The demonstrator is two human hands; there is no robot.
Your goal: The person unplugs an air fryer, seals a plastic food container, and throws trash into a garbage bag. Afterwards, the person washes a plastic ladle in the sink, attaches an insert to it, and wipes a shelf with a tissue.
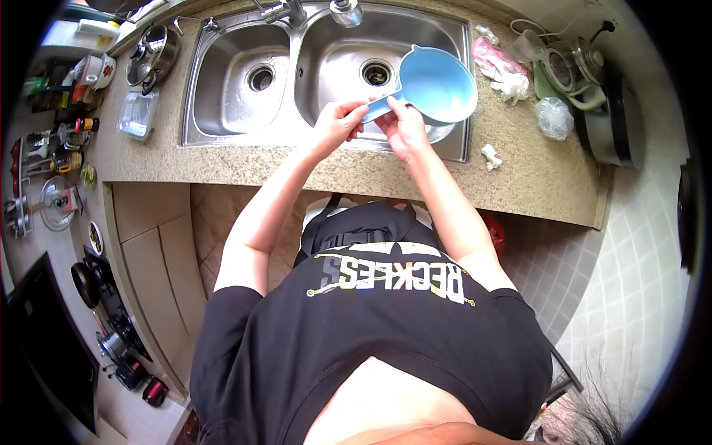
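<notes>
A light blue water ladle with a small pouring lip is held over the front right part of the large sink basin. My left hand pinches the end of its handle. Closer to the bowl, my right hand grips the handle from below, thumb on top. The bowl of the ladle tilts so that its inside faces me and covers the basin's right side. Whether there is water in it I cannot tell.
Behind the basins stands a faucet. To the left are a small basin, a lidded pot and a clear plastic box. On the right lie a pink plastic bag, a crumpled tissue and a dark pot.
</notes>
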